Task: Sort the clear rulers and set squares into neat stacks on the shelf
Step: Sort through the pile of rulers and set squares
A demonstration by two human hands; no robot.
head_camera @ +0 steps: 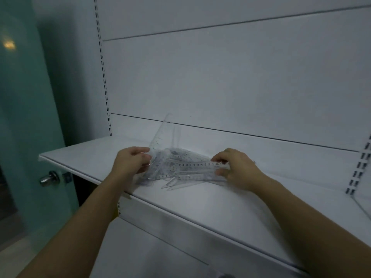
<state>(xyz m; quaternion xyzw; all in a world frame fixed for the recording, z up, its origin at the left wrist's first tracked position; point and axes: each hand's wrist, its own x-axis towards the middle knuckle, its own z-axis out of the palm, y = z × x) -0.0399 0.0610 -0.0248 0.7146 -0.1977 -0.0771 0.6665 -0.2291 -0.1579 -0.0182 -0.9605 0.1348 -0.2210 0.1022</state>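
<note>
Two bare hands are seen from a head-worn camera, stretched forward over a white shelf (200,201). A loose pile of clear rulers and set squares (176,173) lies on the shelf between the hands, towards its back edge. The pieces overlap at mixed angles and are not yet stacked.

The left hand (130,160) is closed on the left end of the pile. Its thumb and curled fingers pinch the lower corner of one set square (162,135), which is tilted up out of the pile so that its tip is seen in front of the white back panel (220,87).

The right hand (236,167) is closed on the right end of a straight ruler (200,165), pinched between the thumb below and the fingertips above. Printed numbers are seen along the ruler's edge. This ruler lies across the top of the pile, running from one hand towards the other.

The hands are held well apart, one at each end of the pile. How many pieces are in the pile cannot be told, as the clear plastic blurs together.

A slotted upright (103,77) runs up the left side of the back panel, and a right-hand upright (359,167) is seen at the frame's right edge. To the left, a frosted green glass door (26,97) with a metal knob (49,178) is shown.
</note>
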